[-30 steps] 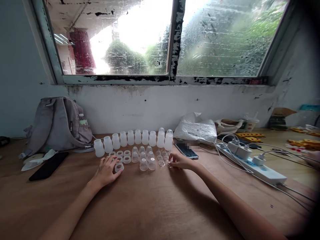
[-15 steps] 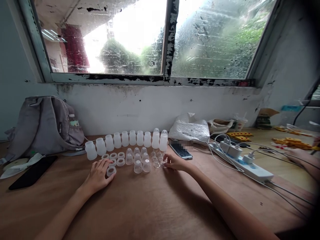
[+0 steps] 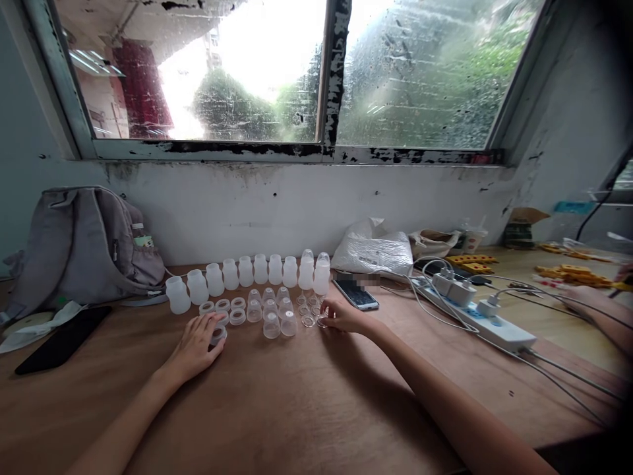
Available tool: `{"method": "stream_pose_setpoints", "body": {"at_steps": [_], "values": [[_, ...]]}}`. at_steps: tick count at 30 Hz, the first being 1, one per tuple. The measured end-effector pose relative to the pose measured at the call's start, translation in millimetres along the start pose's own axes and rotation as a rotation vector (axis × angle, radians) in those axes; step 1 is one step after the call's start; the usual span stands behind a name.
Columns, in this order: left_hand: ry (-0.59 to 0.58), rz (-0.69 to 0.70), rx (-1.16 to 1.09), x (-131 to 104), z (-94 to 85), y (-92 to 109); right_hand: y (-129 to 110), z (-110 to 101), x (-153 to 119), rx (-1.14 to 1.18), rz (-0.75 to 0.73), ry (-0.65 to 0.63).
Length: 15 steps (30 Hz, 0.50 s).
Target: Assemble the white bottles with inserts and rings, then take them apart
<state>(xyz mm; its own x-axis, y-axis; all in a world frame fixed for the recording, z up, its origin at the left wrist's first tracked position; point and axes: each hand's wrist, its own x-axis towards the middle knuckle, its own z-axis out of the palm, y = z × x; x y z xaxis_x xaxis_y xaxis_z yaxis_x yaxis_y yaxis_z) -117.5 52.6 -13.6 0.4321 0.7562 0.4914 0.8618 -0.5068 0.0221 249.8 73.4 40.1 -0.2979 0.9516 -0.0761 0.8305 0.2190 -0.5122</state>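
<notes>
My left hand (image 3: 195,346) rests on the table with its thumb and fingers closed about a white screw ring (image 3: 218,336), which they partly cover. Several more screw rings (image 3: 237,316) lie just beyond. My right hand (image 3: 346,318) pinches the edge of a clear bottle nipple (image 3: 321,322), mostly hidden by the fingertips. Beside it are other clear nipples (image 3: 308,321) in short rows. Between the hands stand several clear dome caps (image 3: 271,326). Behind them runs a curved row of frosted baby bottles (image 3: 229,274); the two at its right end, one a capped bottle (image 3: 322,274), have domed tops.
A phone (image 3: 356,293) and a silver plastic bag (image 3: 376,251) lie right of the bottles. A power strip (image 3: 499,333) with cables crosses the right side. A grey backpack (image 3: 84,251) and a black phone-like slab (image 3: 64,340) are at left. Another person's hand (image 3: 596,307) is at far right.
The view has shifted slightly, so everything sits a little higher and further left. My left hand has closed in about the screw ring; my right hand stays at the same nipple.
</notes>
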Motion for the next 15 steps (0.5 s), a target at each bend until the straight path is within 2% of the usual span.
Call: {"method": "stream_pose_setpoints", "body": {"at_steps": [8,15], "values": [[-0.062,-0.009,0.006,-0.6,1.0,0.1,3.7,1.5,0.7,0.011,0.001,0.001],[-0.068,0.009,0.024,-0.8,3.6,-1.8,5.9,3.2,3.7,0.012,-0.004,-0.001]]}}
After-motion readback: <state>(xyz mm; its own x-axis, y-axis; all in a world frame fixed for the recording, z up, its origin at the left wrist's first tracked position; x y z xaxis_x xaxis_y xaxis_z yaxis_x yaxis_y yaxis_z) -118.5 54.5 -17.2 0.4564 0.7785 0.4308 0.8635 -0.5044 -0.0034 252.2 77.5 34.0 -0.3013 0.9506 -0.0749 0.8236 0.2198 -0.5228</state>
